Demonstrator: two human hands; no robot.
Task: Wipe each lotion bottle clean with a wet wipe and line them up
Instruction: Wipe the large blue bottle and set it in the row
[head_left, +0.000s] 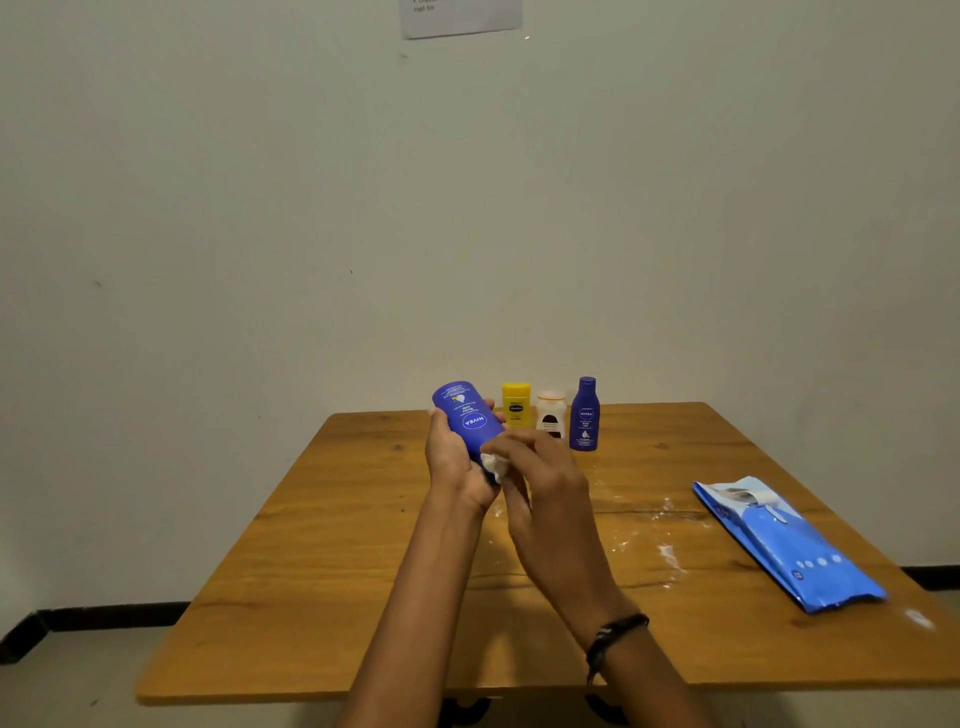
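Wooden planks made up the table (332, 597), which was set against a plain pale wall (208, 208), with white smears (667, 553) scattered over its right half. Nearest the camera, two bare forearms were stretched forward over the tabletop, and a dark bracelet (615, 636) was worn at the right wrist. To the right, close to the table's edge, a blue pack of wipes (792, 551) was laid flat with its flap peeled partly open.

Above the middle of the table, a large blue bottle (465, 421) was held upside down and tilted, its base pointed up and to the left. It was gripped in the left hand (452, 457), whose fingers were wrapped around its lower body from behind, thumb on the near side. A crumpled white wipe (493, 465) was pressed against the bottle's low end by the right hand (540, 478), whose fingers were curled together over the wipe, with the back of the hand turned toward the camera.

Farther back, near the wall, three bottles were stood upright in a row: a yellow bottle (516, 405), a white bottle (550, 414) just beside it, and a small blue bottle (585, 414) at the right end. High on the wall, a sheet of paper (460, 18) was stuck.
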